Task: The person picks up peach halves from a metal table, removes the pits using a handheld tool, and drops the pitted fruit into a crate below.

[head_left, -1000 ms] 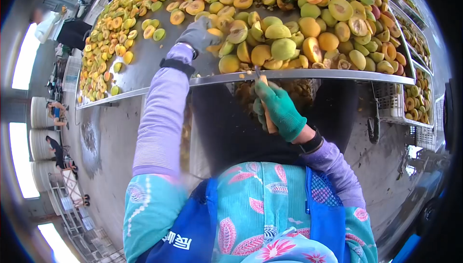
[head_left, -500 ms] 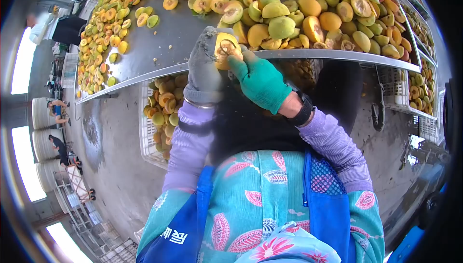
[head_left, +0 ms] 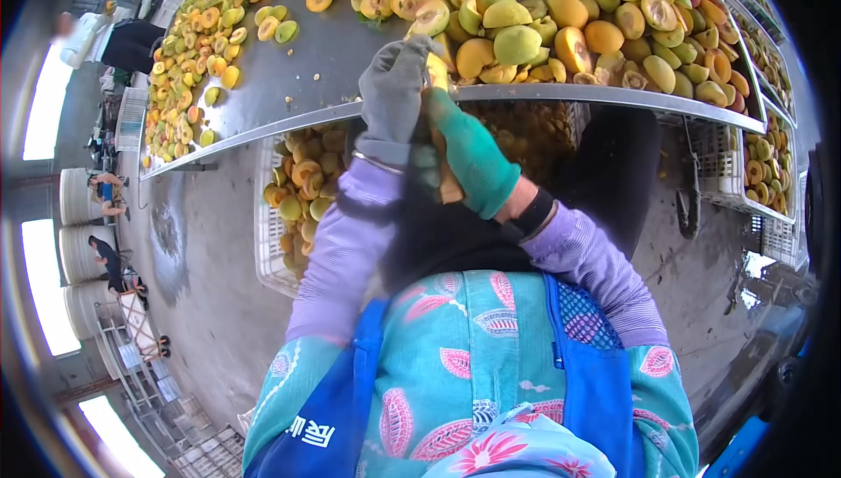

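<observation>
My left hand (head_left: 392,92), in a grey glove, grips a yellow peach half (head_left: 436,72) at the near edge of the metal table (head_left: 307,84). My right hand (head_left: 473,155), in a green glove, is closed around a wooden-handled pitting knife (head_left: 449,187), whose handle end sticks out below the palm. The right thumb is up against the fruit. The knife's working end is hidden behind the fingers and the fruit. Just beyond both hands lies a pile of halved peaches (head_left: 517,44), cut faces and greenish skins showing.
Under the table edge stands a white crate (head_left: 267,241) of peach halves. Another filled crate (head_left: 727,171) is at the right. More halves (head_left: 197,57) spread over the table's left side. Other people (head_left: 109,259) are at the far left, near large pale tubs (head_left: 79,254).
The peach half has turned, so its cut face no longer points at me. My right hand has rotated and dropped slightly, bringing the knife's wooden handle into view.
</observation>
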Motion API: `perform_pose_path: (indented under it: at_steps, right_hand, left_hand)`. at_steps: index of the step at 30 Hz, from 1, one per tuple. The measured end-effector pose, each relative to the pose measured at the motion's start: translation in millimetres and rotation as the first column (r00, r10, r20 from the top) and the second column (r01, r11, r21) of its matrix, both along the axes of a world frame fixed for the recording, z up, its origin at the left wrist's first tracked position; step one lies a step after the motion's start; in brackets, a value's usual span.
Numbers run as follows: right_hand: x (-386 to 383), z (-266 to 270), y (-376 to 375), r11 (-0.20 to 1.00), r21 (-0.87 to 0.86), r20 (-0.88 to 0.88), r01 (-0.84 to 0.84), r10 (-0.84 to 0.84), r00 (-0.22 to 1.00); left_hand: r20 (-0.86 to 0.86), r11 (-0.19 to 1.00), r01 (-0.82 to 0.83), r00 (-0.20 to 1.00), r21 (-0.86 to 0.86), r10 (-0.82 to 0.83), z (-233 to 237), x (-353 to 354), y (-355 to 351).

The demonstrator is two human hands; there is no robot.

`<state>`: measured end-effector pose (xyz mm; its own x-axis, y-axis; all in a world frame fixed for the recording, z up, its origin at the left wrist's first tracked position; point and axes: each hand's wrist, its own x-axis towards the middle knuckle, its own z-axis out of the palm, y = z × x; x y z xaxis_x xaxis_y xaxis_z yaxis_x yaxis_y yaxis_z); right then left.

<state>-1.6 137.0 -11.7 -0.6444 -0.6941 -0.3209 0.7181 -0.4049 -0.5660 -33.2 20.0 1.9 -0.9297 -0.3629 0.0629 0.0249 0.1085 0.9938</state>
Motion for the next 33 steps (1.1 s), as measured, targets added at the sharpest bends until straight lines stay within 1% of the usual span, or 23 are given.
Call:
perform_pose_path:
  at_steps: [1,2,3,5,7,8,10,11,12,14,15,16,17,18,20,21,23,24,25,27,30,32,33]
  right_hand:
    - [-0.5,8.3,0.6,0.997,-0.082,0.034,-0.009,0.011,0.999]
    - [-1.3,21.6,16.1,0.993,0.12,-0.07,-0.004,0.012,0.997]
    - [-1.0,19.9,17.7,0.984,0.176,-0.138,0.023,0.002,0.99]
    - [-1.3,8.7,17.6,0.954,0.289,-0.277,0.079,0.004,0.961]
    - [2.0,-17.1,10.5,0.778,0.456,-0.689,0.433,0.0,0.725]
    - [2.7,-25.6,8.5,0.653,0.447,-0.837,0.611,0.063,0.544]
    - [1.8,13.9,20.1,0.795,0.547,-0.5,0.261,0.06,0.864]
    - [3.9,26.8,23.4,0.851,0.522,-0.277,0.066,0.097,0.956]
    - [3.7,19.6,19.7,0.892,0.446,-0.234,0.068,0.043,0.971]
    - [-1.8,-46.7,0.9,0.858,0.397,-0.591,0.325,-0.032,0.806]
    - [1.0,-45.5,-2.9,0.857,0.374,-0.614,0.355,-0.058,0.787]
    - [3.8,-41.9,-6.3,0.854,0.35,-0.637,0.384,-0.084,0.766]
    - [8.1,-36.1,-9.0,0.873,0.355,-0.529,0.334,-0.107,0.842]
    - [7.4,-16.1,-6.8,0.892,0.352,-0.412,0.283,-0.124,0.903]
    - [3.9,23.3,11.8,0.941,0.317,-0.274,0.117,-0.027,0.961]
    - [2.4,31.4,18.2,0.956,0.29,-0.204,0.038,0.023,0.979]
    - [5.9,27.4,22.3,0.962,0.27,-0.168,0.041,0.005,0.986]
    - [3.7,29.0,21.9,0.966,0.255,-0.167,0.046,-0.003,0.986]
    - [2.3,23.1,17.6,0.93,0.325,-0.332,0.171,-0.057,0.942]
    - [5.1,9.7,9.4,0.81,0.386,-0.626,0.441,-0.121,0.77]
    - [10.3,21.3,18.7,0.895,0.385,-0.336,0.223,-0.089,0.938]
    - [7.3,18.0,28.7,0.992,0.121,-0.141,0.047,-0.03,0.99]
    - [5.6,18.4,31.5,0.999,-0.03,-0.052,-0.024,0.023,0.998]
  left_hand:
    - [0.026,0.999,-0.043,0.999,-0.014,0.043,0.3,0.8,3.3]
    - [0.051,0.996,-0.08,0.995,-0.025,0.082,1.6,1.4,7.6]
    - [0.07,0.993,-0.117,0.99,-0.03,0.118,2.7,-0.5,11.5]
    - [0.004,0.997,-0.069,0.998,-0.031,0.069,-0.4,-1.8,12.4]
    - [-0.073,0.998,-0.063,0.995,0.003,0.063,5.3,6.6,20.7]
    - [-0.014,0.99,-0.081,0.997,-0.115,0.08,12.2,10.1,24.5]
    - [-0.025,0.993,-0.097,0.995,-0.069,0.095,2.1,6.0,22.9]
    - [-0.02,0.993,-0.106,0.994,-0.048,0.105,-2.6,6.3,21.9]
    - [0.019,0.998,-0.065,0.998,-0.014,0.065,0.1,5.7,19.6]
    - [-0.004,0.967,0.161,0.986,-0.196,-0.165,-7.2,-10.8,2.6]
    - [0.001,0.921,0.265,0.961,-0.286,-0.277,-6.2,-13.3,-3.6]
    - [0.028,0.826,0.318,0.938,-0.465,-0.345,-3.9,-17.5,-4.4]
    - [0.047,0.702,0.342,0.914,-0.625,-0.404,0.3,-21.2,-4.3]
    - [-0.196,0.859,0.356,0.874,-0.368,-0.445,-26.6,-34.3,-6.8]
    - [-0.049,0.975,0.195,0.978,-0.108,-0.201,16.1,-9.8,15.7]
    - [-0.056,0.97,0.241,0.969,-0.031,-0.242,18.8,-12.7,16.5]
    - [-0.072,0.943,0.302,0.953,0.141,-0.294,16.2,-9.2,15.3]
    - [-0.24,0.926,0.345,0.896,-0.157,-0.374,17.4,-7.6,16.3]
    - [-0.207,0.94,0.335,0.917,-0.06,-0.34,16.1,-8.9,14.4]
    - [-0.116,0.94,0.31,0.948,0.139,-0.296,7.7,-9.3,13.2]
    - [-0.142,0.932,0.3,0.951,0.204,-0.275,6.8,-2.3,21.2]
    - [-0.135,0.914,0.341,0.939,0.221,-0.318,14.7,1.7,21.9]
    - [-0.106,0.895,0.382,0.924,0.232,-0.367,20.5,3.2,20.0]
